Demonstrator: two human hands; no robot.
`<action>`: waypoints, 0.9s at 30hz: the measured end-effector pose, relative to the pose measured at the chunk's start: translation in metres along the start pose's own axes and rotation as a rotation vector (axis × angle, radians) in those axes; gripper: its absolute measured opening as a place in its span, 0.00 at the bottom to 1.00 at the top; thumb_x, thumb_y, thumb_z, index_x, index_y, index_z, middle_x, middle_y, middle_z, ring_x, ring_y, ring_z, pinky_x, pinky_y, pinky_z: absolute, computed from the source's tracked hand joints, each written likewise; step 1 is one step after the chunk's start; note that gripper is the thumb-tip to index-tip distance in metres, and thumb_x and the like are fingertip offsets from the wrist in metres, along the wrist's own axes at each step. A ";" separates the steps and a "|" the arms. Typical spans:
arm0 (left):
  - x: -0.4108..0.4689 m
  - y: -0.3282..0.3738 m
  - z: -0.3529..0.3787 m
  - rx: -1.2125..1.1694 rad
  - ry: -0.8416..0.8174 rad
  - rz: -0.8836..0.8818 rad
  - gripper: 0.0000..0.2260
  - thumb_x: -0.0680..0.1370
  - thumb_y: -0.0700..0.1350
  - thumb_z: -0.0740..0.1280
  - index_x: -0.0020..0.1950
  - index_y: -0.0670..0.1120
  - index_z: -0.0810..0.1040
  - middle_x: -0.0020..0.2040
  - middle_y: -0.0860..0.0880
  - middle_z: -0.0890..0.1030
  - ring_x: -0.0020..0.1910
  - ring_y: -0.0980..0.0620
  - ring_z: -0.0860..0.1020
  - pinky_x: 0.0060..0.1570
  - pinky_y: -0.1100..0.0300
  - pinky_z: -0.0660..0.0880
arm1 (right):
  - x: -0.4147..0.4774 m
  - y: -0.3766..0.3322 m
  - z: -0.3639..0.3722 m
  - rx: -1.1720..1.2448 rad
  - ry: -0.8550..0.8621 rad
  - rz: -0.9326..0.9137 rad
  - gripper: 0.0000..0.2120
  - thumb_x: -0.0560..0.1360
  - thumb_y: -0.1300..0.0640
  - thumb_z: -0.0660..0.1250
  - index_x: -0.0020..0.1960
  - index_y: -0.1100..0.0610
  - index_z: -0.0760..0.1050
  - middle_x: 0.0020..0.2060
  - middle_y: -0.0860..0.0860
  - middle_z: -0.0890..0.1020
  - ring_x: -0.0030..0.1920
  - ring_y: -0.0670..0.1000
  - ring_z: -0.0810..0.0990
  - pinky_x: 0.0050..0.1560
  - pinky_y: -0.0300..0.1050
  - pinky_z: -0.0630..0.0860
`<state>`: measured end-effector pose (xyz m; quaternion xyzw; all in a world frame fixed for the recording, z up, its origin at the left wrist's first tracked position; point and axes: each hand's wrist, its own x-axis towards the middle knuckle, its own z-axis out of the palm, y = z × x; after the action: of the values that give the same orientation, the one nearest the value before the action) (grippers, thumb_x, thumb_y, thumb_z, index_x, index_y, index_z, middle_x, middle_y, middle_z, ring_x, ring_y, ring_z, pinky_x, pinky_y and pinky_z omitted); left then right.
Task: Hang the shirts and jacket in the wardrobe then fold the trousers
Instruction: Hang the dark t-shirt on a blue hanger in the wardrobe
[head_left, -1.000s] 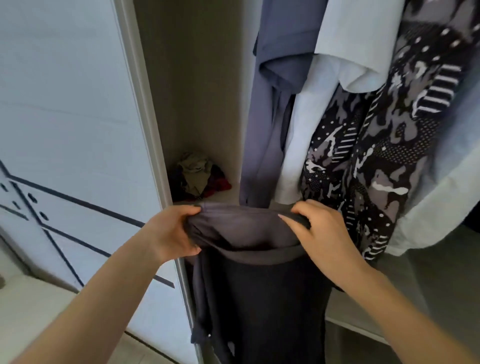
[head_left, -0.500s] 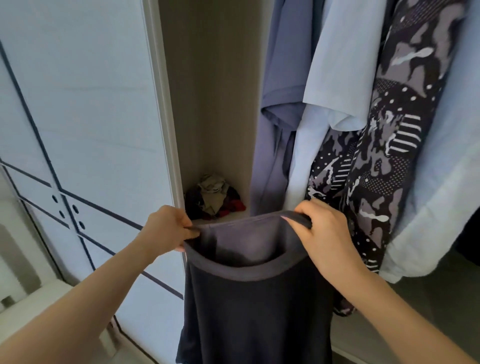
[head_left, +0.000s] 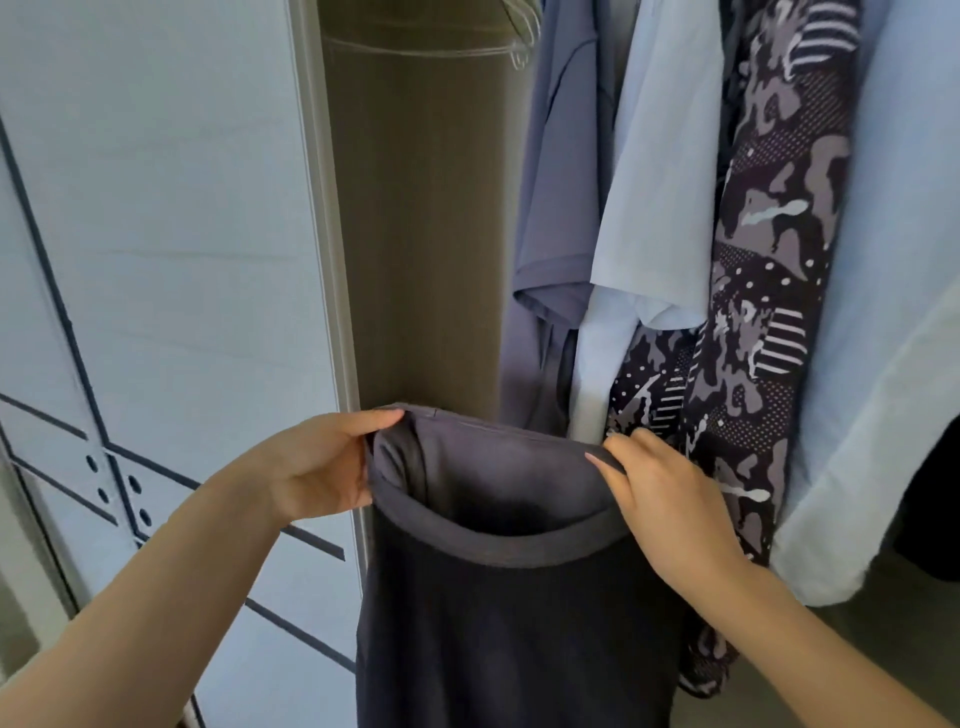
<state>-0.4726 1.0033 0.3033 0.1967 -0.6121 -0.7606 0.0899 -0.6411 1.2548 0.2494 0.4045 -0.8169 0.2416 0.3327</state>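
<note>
1. Head view: our left hand (head_left: 317, 467) and right hand (head_left: 670, 499) each pinch the waistband of the dark trousers (head_left: 509, 623), which hang before the wardrobe (head_left: 415, 234).
2. We judge it best to level the waistband and bring its corners together so the legs align.

I see the dark grey trousers (head_left: 509, 623) hanging upright, waistband stretched open between my left hand (head_left: 317, 467) and right hand (head_left: 670, 499), legs dropping out of frame. In the wardrobe (head_left: 415, 234) behind them hang a slate-blue shirt (head_left: 561, 208), a pale blue shirt (head_left: 665, 182) and a camouflage-print jacket (head_left: 779, 260), pressed side by side.
</note>
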 end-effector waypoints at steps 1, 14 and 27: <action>0.001 0.006 0.003 0.026 0.026 0.046 0.11 0.75 0.46 0.69 0.52 0.43 0.86 0.55 0.43 0.84 0.50 0.47 0.84 0.45 0.54 0.82 | 0.003 -0.001 -0.002 0.004 0.012 -0.001 0.13 0.77 0.47 0.63 0.43 0.57 0.77 0.35 0.50 0.74 0.33 0.52 0.76 0.27 0.47 0.73; 0.034 0.091 0.027 0.724 0.563 0.770 0.07 0.74 0.47 0.74 0.37 0.51 0.81 0.33 0.55 0.82 0.35 0.60 0.79 0.37 0.65 0.70 | 0.050 -0.023 -0.032 -0.084 -0.058 -0.036 0.13 0.79 0.40 0.59 0.50 0.47 0.76 0.35 0.46 0.79 0.36 0.46 0.79 0.33 0.37 0.68; 0.056 0.189 0.037 0.852 0.746 1.143 0.08 0.75 0.53 0.72 0.39 0.53 0.78 0.35 0.56 0.81 0.39 0.57 0.79 0.42 0.54 0.77 | 0.174 -0.070 -0.088 -0.119 0.227 -0.370 0.12 0.82 0.47 0.56 0.54 0.52 0.75 0.34 0.50 0.80 0.36 0.57 0.79 0.36 0.51 0.77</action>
<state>-0.5586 0.9710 0.4817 0.1115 -0.7853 -0.1824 0.5811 -0.6313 1.1868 0.4451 0.4972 -0.6988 0.1718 0.4847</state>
